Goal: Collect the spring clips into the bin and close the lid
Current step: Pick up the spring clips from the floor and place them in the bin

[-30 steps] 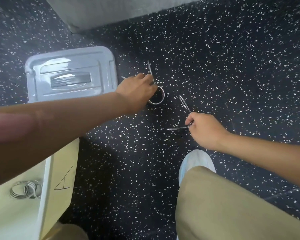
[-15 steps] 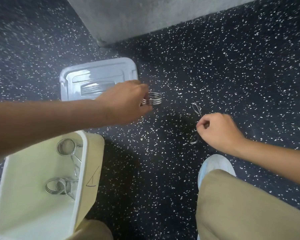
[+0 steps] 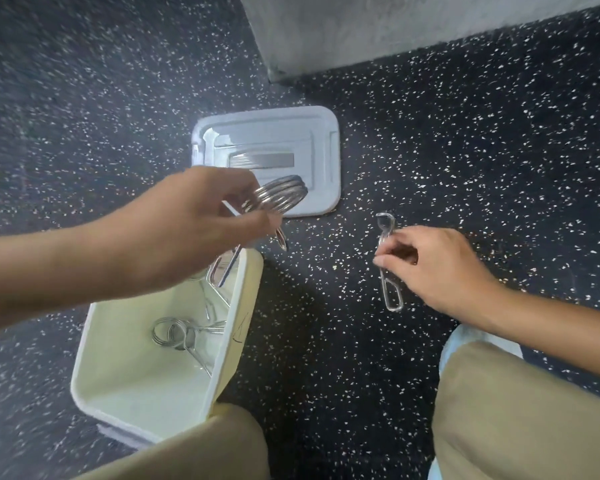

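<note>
My left hand (image 3: 194, 233) grips a coiled metal spring clip (image 3: 281, 197) in the air, just above the far rim of the open cream bin (image 3: 222, 362). Another spring clip (image 3: 174, 332) lies inside the bin, with more metal wire near its far wall. Pinched in my right hand (image 3: 440, 268) is a second spring clip (image 3: 387, 261), seen edge-on, off the floor to the right of the bin. The pale blue lid (image 3: 267, 147) lies flat on the floor beyond the bin.
The floor (image 3: 465, 150) is dark with white speckles. A grey concrete block or wall base (image 3: 378, 29) stands at the back. My knees in tan trousers (image 3: 520, 420) and a light blue shoe (image 3: 465, 341) fill the bottom edge.
Both hands have lifted their clips off the floor. My left hand has carried its clip back toward the bin. The view has shifted, bringing the bin further into sight.
</note>
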